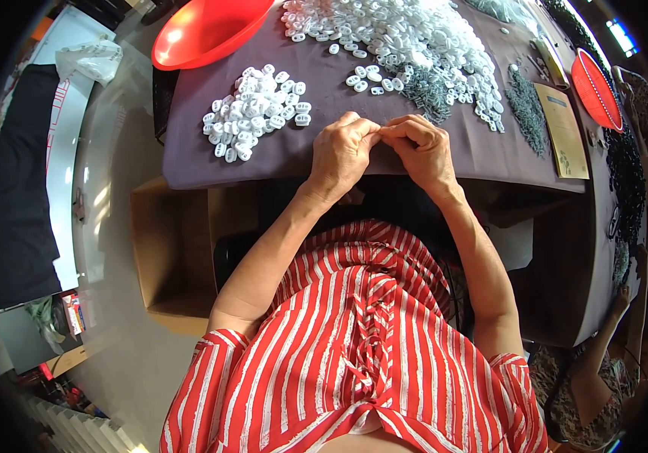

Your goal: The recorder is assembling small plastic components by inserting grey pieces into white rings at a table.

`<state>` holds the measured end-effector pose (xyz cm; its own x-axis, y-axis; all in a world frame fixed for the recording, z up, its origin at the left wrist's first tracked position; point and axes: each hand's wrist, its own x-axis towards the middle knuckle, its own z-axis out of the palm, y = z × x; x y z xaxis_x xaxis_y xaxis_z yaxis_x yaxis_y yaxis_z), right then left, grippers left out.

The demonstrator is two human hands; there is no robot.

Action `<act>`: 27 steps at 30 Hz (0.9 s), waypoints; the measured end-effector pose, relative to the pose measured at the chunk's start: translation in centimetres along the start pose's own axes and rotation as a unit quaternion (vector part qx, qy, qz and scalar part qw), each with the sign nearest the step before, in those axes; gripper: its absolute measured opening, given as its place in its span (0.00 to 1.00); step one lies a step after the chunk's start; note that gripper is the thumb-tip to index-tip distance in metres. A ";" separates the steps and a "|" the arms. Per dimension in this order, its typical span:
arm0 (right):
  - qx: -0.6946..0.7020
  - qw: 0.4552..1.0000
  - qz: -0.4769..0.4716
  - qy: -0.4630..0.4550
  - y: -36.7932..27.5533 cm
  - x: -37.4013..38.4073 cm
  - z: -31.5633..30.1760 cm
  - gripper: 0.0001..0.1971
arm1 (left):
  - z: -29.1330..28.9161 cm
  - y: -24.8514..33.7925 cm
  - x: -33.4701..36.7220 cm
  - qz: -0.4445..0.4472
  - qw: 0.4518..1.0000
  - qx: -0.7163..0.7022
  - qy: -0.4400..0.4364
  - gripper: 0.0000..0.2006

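My left hand (343, 151) and my right hand (420, 147) meet fingertip to fingertip over the near edge of a table with a dark purple cloth (324, 90). Both are pinched closed on something small between them; the piece itself is hidden by the fingers. To the left of my hands lies a small heap of white plastic pieces (256, 112). A far bigger pile of white plastic pieces (399, 38) spreads across the back of the cloth. A clump of small dark metal springs (426, 94) lies just beyond my right hand.
A red plastic basin (203, 30) sits at the back left. More dark springs (526, 109), a tan card (564, 128) and a red tray (596, 87) lie at the right. An open cardboard box (173, 257) stands on the floor. Another person's arm (611, 332) shows lower right.
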<state>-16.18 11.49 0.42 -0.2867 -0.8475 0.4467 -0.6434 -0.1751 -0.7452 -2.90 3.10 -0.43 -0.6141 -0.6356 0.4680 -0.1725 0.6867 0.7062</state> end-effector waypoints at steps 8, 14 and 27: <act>-0.002 1.000 -0.009 0.004 0.4 0.0 0.0 0.04 | 0.1 0.2 0.2 0.041 0.998 0.036 -0.011 0.03; -0.033 0.999 -0.031 0.016 0.8 -0.1 0.3 0.04 | 0.3 -0.4 0.2 0.045 0.998 0.051 -0.017 0.03; -0.024 0.999 0.026 -0.030 -0.6 0.0 -0.1 0.13 | -1.8 0.7 1.9 -0.229 0.952 -0.150 -0.139 0.09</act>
<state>-15.88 11.62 0.93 -0.2783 -0.8832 0.3776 -0.6621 -0.1084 -0.7415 -2.78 1.73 1.90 -0.7155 -0.6965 -0.0543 -0.2688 0.2028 0.9416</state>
